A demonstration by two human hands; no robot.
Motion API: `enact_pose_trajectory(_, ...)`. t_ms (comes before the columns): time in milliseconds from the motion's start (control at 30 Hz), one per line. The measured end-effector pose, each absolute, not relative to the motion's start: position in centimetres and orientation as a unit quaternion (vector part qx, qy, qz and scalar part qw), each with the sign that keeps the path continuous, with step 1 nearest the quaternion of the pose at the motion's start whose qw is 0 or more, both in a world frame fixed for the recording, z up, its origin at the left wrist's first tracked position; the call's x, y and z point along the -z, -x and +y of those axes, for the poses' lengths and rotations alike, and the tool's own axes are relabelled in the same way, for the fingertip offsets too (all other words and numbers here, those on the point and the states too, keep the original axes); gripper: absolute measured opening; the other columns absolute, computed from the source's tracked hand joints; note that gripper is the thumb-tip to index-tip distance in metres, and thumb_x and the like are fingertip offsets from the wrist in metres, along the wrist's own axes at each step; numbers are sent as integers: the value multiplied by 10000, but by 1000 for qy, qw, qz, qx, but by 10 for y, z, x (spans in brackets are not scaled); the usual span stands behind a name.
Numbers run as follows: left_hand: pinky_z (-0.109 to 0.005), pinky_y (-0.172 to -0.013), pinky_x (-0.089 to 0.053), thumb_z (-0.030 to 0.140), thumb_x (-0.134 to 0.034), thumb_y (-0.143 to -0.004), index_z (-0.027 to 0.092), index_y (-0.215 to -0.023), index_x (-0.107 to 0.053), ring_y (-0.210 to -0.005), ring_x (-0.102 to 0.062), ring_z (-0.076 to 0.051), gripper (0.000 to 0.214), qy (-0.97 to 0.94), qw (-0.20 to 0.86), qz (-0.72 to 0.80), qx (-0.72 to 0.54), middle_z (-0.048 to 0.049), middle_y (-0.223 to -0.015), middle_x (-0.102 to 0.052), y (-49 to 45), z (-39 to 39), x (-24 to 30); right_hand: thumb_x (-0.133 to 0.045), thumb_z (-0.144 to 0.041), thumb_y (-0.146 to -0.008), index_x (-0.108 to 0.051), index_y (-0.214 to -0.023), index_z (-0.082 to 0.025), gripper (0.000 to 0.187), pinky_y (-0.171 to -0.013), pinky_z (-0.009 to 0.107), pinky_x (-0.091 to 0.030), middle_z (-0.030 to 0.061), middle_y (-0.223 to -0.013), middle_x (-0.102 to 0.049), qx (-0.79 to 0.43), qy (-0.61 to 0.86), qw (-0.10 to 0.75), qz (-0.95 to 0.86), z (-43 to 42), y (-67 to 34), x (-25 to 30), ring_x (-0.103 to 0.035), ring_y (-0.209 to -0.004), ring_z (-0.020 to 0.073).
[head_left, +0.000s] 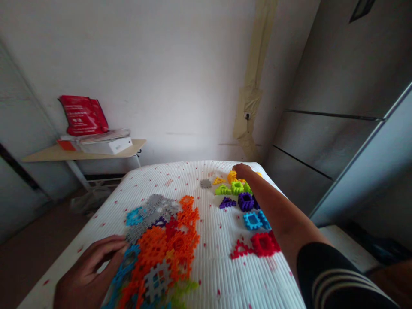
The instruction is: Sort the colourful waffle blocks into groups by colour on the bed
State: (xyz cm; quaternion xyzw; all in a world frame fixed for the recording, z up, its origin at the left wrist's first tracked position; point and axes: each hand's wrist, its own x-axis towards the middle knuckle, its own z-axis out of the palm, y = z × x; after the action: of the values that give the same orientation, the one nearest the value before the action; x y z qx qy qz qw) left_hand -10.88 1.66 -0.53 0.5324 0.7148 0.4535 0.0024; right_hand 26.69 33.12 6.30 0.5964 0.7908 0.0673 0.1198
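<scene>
while the right arm stretches over the right-hand ends of the coloured rows, the right hand [243, 169] is at the far edge of the bed [212, 274], its fingers just behind and to the right of the yellow cube [232, 176]. whether that grip is closed on anything, or even touches the cube, i cannot tell, since the fingertips are hidden. from this hand, the yellow triangle piece [219, 180] lies to the left, just past the cube, and the grey square [205, 183] lies flat farther left. the yellow row runs crosswise, with the green cube [237, 187], purple cube [246, 201], blue square piece [252, 220] and red cube [264, 243] each nearer the wearer.

the left hand [92, 264] is well apart, at the left edge of the mixed pile [154, 244]; thumb and forefinger curve towards each other beside grey and blue pieces, but i cannot tell whether they pinch one. the pile is nearer the left hand; the yellow cube is nearer the right.
</scene>
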Motion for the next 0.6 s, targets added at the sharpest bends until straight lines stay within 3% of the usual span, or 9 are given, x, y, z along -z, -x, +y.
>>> enact_pose_trajectory(167,-272,-863,-460,460,-574,-726,288,-784,-659,-814,-640,-178,200,-539,1,706,-460,44,-949,-679,111,17,6,-535,-325,-895,-536,-1167,-166,315,-830,409,-493,83,-1174,-550,-66,-597,126,789,333,-266,-60,-567,-993,201)
enact_pose_trajectory(333,-275,-797,-490,432,-606,-693,263,-730,-676,-783,-642,-177,187,-545,5,694,-470,13,-902,-681,107,19,-1,-595,-297,-856,-574,-1116,-167,292,-816,396,-502,81,-1127,-587,-59,-595,76,798,333,-266,-55,-585,-973,206)
enact_pose_trajectory(433,-253,-723,-501,385,-616,-693,225,-717,-672,-767,-633,-165,171,-545,8,675,-497,-14,-865,-674,103,17,-5,-735,-179,-687,-668,-931,-180,253,-762,386,-515,94,-974,-669,-52,-576,-4,816,331,-266,-52,-631,-914,261)
enact_pose_trajectory(533,-240,-704,-492,309,-594,-732,197,-738,-655,-782,-616,-148,128,-538,-2,659,-526,-26,-853,-657,102,10,-8,-657,-248,-753,-693,-795,-144,117,-700,387,-504,148,-853,-687,-34,-532,-131,836,332,-268,-54,-666,-818,274)
enact_pose_trajectory(600,-235,-687,-483,266,-576,-752,182,-758,-639,-781,-606,-140,105,-533,-3,653,-538,-27,-835,-645,103,1,-9,-562,-365,-816,-685,-739,-132,274,-672,372,-490,175,-828,-684,-17,-485,-244,840,337,-273,-59,-676,-762,252)
